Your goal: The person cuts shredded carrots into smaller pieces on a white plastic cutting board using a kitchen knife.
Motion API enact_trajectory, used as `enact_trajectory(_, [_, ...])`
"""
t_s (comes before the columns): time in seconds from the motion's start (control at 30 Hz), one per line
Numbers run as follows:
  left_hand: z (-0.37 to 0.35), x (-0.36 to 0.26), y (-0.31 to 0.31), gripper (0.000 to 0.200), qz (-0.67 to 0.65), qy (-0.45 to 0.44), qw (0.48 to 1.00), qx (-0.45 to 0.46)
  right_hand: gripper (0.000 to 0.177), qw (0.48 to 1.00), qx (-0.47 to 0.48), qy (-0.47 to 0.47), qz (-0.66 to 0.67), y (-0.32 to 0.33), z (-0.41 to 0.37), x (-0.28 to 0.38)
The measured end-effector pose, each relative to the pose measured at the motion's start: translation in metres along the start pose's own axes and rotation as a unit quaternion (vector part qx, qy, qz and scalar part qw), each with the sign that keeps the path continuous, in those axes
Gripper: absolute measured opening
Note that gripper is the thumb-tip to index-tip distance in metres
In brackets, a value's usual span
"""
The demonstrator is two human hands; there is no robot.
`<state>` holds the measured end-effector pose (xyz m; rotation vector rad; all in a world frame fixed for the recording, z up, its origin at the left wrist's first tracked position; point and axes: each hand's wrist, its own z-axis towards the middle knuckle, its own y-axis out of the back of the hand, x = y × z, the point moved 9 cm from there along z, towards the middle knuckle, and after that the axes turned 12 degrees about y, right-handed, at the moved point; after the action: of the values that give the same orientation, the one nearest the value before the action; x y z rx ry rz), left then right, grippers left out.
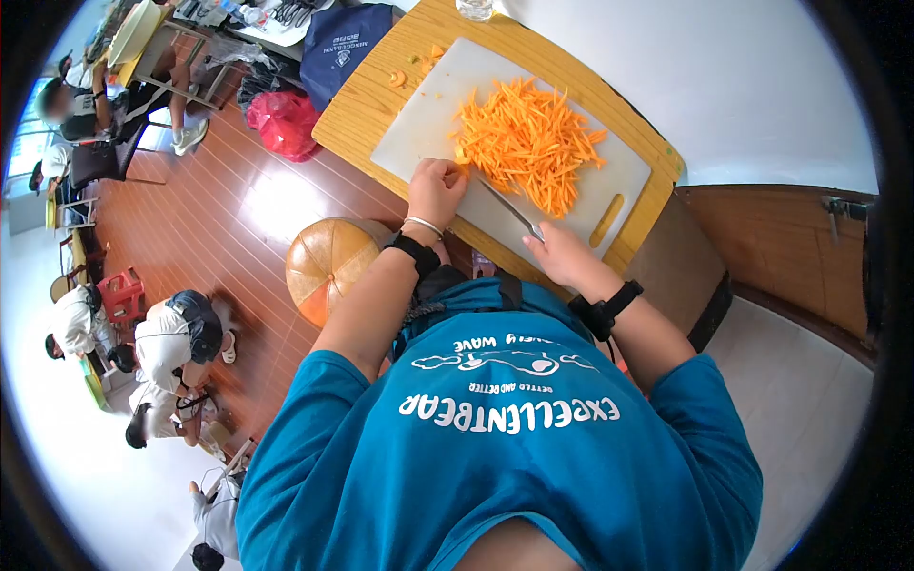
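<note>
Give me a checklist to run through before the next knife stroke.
1. Knife held by its handle: ok, in the right hand.
2. Left hand well clear of the knife: not ok, it looks close to the tip.
3. Orange piece at the left hand firmly gripped: cannot tell.
4. Orange strips heaped on the cutting board: ok.
5. Table free of stray scraps: not ok, some lie beside the board.

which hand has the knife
The right hand, gripping the knife by its handle; the left hand, curled beside a small carrot piece, has no knife.
</note>
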<state>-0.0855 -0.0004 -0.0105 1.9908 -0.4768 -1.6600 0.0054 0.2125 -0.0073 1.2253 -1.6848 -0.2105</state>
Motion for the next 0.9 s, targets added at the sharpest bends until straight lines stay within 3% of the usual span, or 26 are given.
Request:
enact_trajectory(0.27, [0.006, -0.004, -0.006, 0.018, 0.094, 0.03, 0.993, 0.071, 0.04, 0.998, -0.053, 0.018, 0.029, 0.006, 0.008, 0.004])
enact_trajectory(0.47, [0.006, 0.001, -0.013, 0.025, 0.047, 0.02, 0.996, 0.067, 0.04, 0.995, -0.081, 0.015, 0.054, 0.014, 0.006, 0.005])
enact_trajectory(0.67, [0.003, -0.004, -0.012, 0.02, 0.138, 0.017, 0.985, 0.098, 0.04, 0.988, -0.111, 0.052, 0.098, 0.012, 0.003, 0.001])
enact_trajectory(0.77, [0.002, 0.003, -0.011, 0.022, 0.123, 0.097, 0.977, 0.142, 0.041, 0.985, -0.122, 0.06, 0.106, 0.009, 0.004, -0.005])
enact_trajectory(0.9, [0.008, 0.008, -0.007, 0.022, 0.108, 0.07, 0.984, 0.125, 0.041, 0.987, -0.113, 0.048, 0.103, 0.009, 0.004, -0.005])
